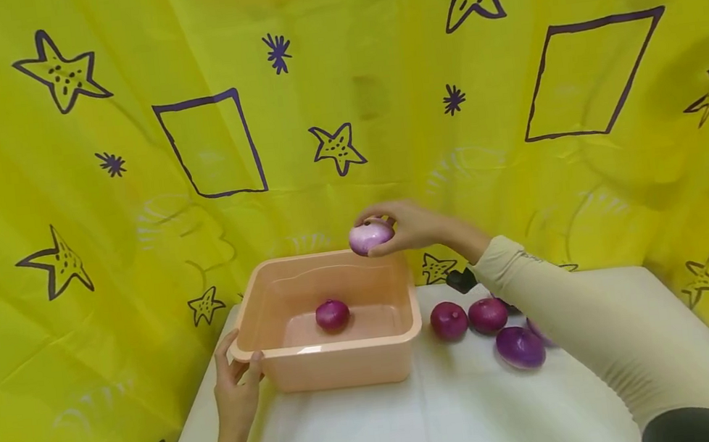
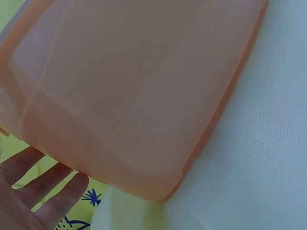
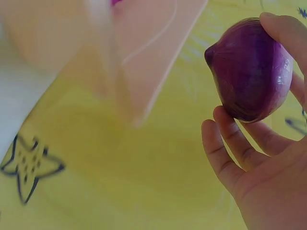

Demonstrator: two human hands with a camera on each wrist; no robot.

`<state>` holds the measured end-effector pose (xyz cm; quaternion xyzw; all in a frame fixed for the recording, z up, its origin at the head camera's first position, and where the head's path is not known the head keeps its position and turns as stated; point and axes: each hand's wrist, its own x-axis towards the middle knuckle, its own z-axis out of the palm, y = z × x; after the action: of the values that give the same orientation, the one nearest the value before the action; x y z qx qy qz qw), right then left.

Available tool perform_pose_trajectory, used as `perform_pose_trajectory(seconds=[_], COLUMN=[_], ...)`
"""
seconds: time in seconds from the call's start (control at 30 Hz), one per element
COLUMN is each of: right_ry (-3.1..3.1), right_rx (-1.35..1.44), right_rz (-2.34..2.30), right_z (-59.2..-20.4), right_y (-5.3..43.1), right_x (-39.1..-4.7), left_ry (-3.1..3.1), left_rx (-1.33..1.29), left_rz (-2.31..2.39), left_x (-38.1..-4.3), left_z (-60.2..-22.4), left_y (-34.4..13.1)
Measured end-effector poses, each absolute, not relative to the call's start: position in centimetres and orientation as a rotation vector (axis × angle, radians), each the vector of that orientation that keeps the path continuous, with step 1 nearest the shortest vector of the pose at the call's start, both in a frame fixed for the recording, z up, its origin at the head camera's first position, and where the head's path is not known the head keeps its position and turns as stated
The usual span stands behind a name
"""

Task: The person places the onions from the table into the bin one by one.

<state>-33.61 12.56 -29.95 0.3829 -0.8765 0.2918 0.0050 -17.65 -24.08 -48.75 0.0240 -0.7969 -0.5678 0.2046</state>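
A purple-red onion (image 3: 252, 72) is held between the thumb and fingers of my right hand (image 1: 410, 224). In the head view it hangs in the air over the back right rim of a peach plastic basin (image 1: 338, 366). My left hand (image 1: 237, 384) grips the basin's front left corner, thumb on the rim; in the left wrist view its fingers (image 2: 60, 191) lie against the basin wall. Inside the basin, one red onion (image 1: 332, 315) rests on the bottom.
Right of the basin, several more onions (image 1: 520, 348) lie on the white tabletop (image 1: 378, 430), partly hidden by my right sleeve (image 1: 569, 320). A yellow cloth (image 1: 376, 65) with star drawings hangs behind and around the table.
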Motion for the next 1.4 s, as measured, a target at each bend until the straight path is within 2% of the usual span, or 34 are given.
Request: perform_pose_trajectory(seconds=[0.3, 0.53, 1.03, 1.4], right_ry=[-2.736, -2.716, -2.83, -2.861], right_rx=[1.345, 1.461, 1.488, 1.548], right_rz=[1.031, 0.981, 0.882, 1.201], right_z=[-31.3, -32.6, -34.9, -35.5], right_y=[6.2, 3.3, 1.0, 0.6], right_x=[-34.2, -33.9, -33.8, -33.4], left_ry=[-2.228, -2.237, -2.216, -2.213], left_rx=[0.058, 0.08, 0.058, 0.047], left_rz=[-1.57, -1.559, -1.537, -1.557], left_x=[-17.6, -17.3, -17.6, -17.5], left_z=[-48.9, -48.8, -48.8, -48.5], left_y=[-24.1, -23.9, -23.8, -23.9])
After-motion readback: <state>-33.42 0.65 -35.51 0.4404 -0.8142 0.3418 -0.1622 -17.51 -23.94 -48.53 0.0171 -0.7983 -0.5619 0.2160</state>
